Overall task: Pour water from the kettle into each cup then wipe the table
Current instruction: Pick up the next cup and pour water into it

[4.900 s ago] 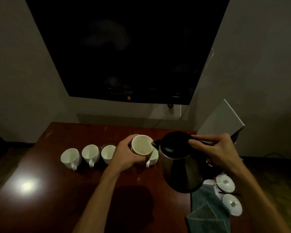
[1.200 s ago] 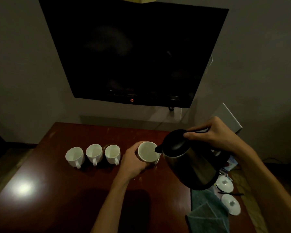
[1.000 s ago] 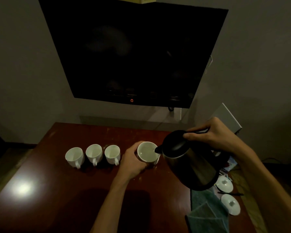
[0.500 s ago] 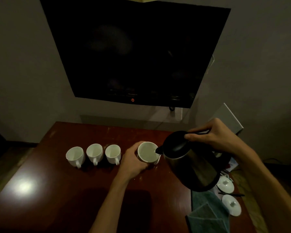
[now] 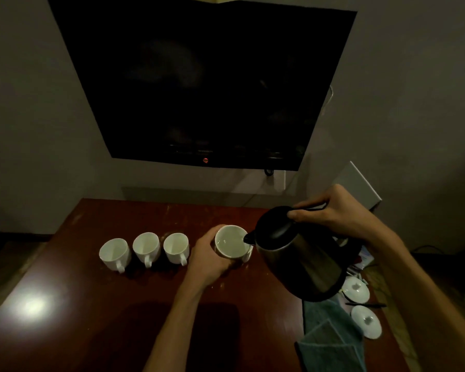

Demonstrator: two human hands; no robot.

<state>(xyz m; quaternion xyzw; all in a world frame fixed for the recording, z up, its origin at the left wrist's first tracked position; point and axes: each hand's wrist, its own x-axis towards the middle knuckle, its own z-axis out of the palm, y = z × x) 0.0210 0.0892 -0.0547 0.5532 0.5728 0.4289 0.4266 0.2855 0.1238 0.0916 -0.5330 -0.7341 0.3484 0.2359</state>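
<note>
Ahead, dark red-brown wooden table (image 5: 91, 304) under black wall screen (image 5: 199, 81); three white cups (image 5: 145, 249) left; my left hand (image 5: 207, 260) grips fourth white cup (image 5: 231, 241), right hand (image 5: 330, 210) grips tilted steel kettle (image 5: 301, 259); folded grey-blue cloth (image 5: 330, 336) near right.

**Both hands curled in a grip, forearms bare**

The left hand (image 5: 208, 257) reaches forward with its fingers and thumb wrapped round a cup (image 5: 231, 241), palm turned inward. The right hand (image 5: 333, 210) sits higher and to its right, knuckles up, fingers curled over a kettle (image 5: 298, 253) handle, wrist bent downward.
</note>
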